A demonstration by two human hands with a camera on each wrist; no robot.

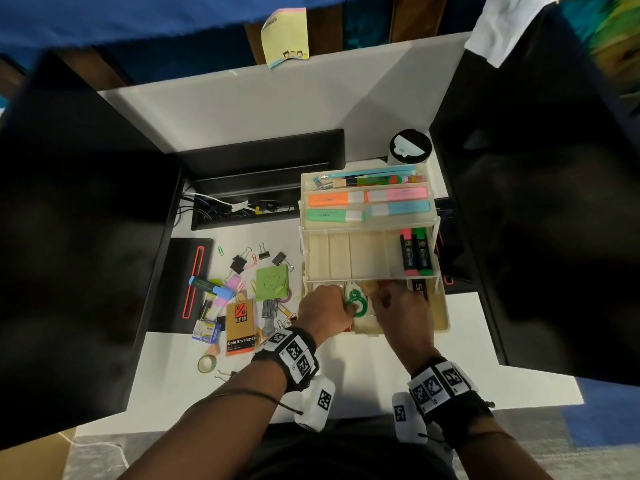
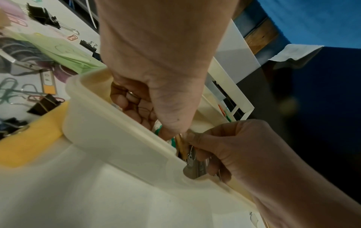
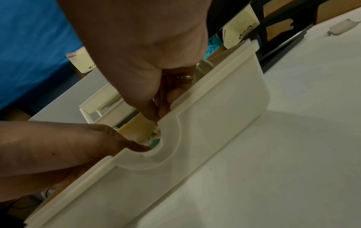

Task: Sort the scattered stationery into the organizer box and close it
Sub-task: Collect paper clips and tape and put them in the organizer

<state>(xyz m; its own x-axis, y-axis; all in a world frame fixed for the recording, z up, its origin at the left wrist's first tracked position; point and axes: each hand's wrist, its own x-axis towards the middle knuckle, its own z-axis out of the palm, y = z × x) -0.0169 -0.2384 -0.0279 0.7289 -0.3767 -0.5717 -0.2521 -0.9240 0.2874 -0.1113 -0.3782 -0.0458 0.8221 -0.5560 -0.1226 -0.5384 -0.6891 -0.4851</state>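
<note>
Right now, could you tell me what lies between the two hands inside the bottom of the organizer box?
In the head view, a green-and-white correction tape roller lies between the left hand and the right hand, inside the organizer box.

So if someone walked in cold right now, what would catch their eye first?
Probably both hands, left hand and right hand, reaching together into the bottom tray of the cream organizer box, around a green-and-white tape roller. Next, the pastel highlighters lined up in the raised upper tier behind them. Then the unsorted pile of binder clips, sticky notes and coin envelopes on the desk left of the box.
</note>
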